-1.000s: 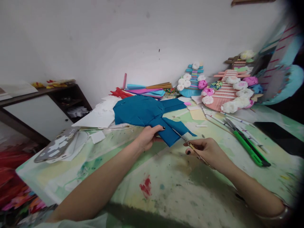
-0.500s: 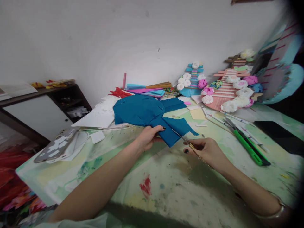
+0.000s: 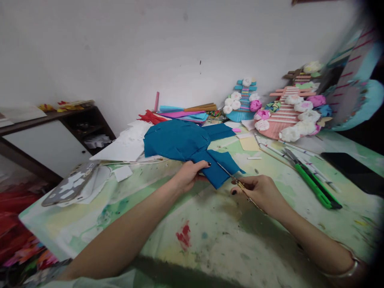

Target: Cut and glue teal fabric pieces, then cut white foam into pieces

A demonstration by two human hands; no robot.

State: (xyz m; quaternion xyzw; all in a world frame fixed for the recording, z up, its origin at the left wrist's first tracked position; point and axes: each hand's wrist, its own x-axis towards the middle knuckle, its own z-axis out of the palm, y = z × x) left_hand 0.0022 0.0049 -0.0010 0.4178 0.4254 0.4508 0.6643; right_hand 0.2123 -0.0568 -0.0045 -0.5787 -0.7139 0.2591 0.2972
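Note:
A dark teal sheet (image 3: 175, 138), looking like crepe paper, wraps a rounded flat shape with loose flaps at its right side. My left hand (image 3: 192, 175) pinches the near edge of one flap (image 3: 216, 174), thumb on top and fingers beneath. In my right hand (image 3: 261, 190) is a pair of gold-handled scissors (image 3: 238, 183), fingers closed around the handles. Their blades lie along the far edge of the held flap, between it and the neighbouring flap (image 3: 226, 160). How far the blades are parted cannot be made out.
A green utility knife (image 3: 318, 186), white sticks (image 3: 321, 172) and a black phone (image 3: 349, 172) lie at right. Flower-covered guitar-shaped crafts (image 3: 294, 114) stand behind. Rolled coloured paper (image 3: 186, 114) lies near the wall; a grey phone case (image 3: 72, 182) is at left.
The teal flaps have shifted slightly, and the far flap's tip hangs more to the left. Both hands keep nearly the same place and hold.

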